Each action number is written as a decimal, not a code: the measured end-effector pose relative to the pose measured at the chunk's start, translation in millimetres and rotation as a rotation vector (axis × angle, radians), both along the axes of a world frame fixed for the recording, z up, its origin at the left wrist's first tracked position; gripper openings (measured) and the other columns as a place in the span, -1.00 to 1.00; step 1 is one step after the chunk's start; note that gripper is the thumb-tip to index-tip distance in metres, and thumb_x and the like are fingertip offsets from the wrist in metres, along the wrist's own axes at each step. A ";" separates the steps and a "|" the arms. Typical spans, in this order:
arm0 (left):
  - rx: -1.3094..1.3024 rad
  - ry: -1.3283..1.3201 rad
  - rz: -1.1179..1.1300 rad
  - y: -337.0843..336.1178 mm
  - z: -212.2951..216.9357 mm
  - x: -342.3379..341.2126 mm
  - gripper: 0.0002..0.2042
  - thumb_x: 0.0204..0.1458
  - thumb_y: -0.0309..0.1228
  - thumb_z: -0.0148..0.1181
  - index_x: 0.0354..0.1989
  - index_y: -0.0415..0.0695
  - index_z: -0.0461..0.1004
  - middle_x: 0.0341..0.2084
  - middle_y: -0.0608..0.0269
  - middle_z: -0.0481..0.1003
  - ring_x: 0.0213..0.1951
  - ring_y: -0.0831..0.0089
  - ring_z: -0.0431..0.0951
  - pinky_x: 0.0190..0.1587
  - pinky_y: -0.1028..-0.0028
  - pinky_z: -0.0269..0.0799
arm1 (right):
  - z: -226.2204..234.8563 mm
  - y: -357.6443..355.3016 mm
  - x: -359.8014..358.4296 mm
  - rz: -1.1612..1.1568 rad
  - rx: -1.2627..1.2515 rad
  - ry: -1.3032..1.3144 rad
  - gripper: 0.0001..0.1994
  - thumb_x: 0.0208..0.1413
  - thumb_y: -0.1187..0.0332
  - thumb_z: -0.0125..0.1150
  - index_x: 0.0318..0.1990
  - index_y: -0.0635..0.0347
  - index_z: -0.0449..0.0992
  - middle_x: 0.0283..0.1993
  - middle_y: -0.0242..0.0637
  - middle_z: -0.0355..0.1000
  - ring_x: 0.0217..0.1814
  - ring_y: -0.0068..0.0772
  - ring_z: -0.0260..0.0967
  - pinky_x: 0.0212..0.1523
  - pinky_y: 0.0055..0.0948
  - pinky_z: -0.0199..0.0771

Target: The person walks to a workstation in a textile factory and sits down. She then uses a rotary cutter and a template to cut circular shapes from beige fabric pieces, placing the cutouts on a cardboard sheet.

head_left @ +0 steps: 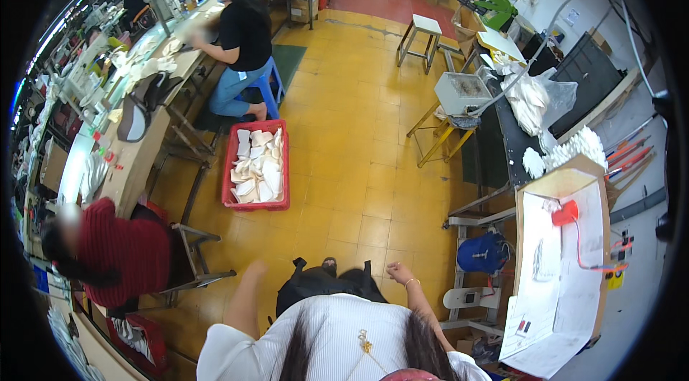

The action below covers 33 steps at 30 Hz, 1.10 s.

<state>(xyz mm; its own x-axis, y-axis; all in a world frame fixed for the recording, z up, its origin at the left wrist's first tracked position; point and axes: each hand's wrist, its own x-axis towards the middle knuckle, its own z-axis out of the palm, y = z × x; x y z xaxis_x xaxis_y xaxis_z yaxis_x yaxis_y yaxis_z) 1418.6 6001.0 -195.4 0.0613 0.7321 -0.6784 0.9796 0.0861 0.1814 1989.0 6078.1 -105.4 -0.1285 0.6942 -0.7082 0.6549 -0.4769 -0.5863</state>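
I stand on a yellow tiled floor, looking down at my white top and dark trousers. My left hand hangs at my side with the fingers curled, and it holds nothing that I can see. My right hand, with a thin bracelet at the wrist, is loosely closed and empty too. Neither hand touches anything. A red crate full of pale flat pieces lies on the floor ahead of my left hand. A tilted board with white paper sheets and a small red device stands at my right.
A long workbench runs along the left, where a person in black and a person in red sit. A black table with white bags, a white box, a blue bag and stools stand on the right.
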 end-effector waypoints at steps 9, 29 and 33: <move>0.384 -0.574 0.143 509.3 154.7 193.6 -0.61 0.13 -0.23 0.13 0.05 -0.20 0.47 -0.11 -0.14 0.56 -0.02 -0.01 0.54 0.06 0.17 0.44 | -89.7 139.2 101.7 -0.235 -0.224 -0.053 -0.77 0.16 0.22 0.12 -0.25 0.19 0.57 -0.37 -0.25 0.53 -0.42 -0.36 0.48 -0.45 -0.34 0.47; -0.067 -0.096 -0.177 888.5 -7.5 -4.5 -0.68 0.07 -0.23 0.04 -0.22 -0.19 0.62 -0.23 -0.13 0.61 -0.17 0.00 0.63 -0.17 0.11 0.51 | -17.6 1059.5 -10.4 0.033 0.157 0.020 -0.70 0.10 0.24 0.19 -0.11 0.26 0.57 -0.30 -0.12 0.58 -0.34 -0.33 0.57 -0.25 -0.32 0.54; 0.137 -0.263 0.405 1171.2 39.8 44.0 -0.60 0.05 -0.20 0.09 -0.06 -0.23 0.57 -0.06 -0.22 0.53 0.02 -0.14 0.51 0.06 0.08 0.44 | -11.8 1108.4 -15.2 0.070 -0.111 -0.064 -0.71 0.09 0.17 0.18 -0.26 0.24 0.58 -0.39 -0.15 0.55 -0.46 -0.32 0.48 -0.38 -0.28 0.45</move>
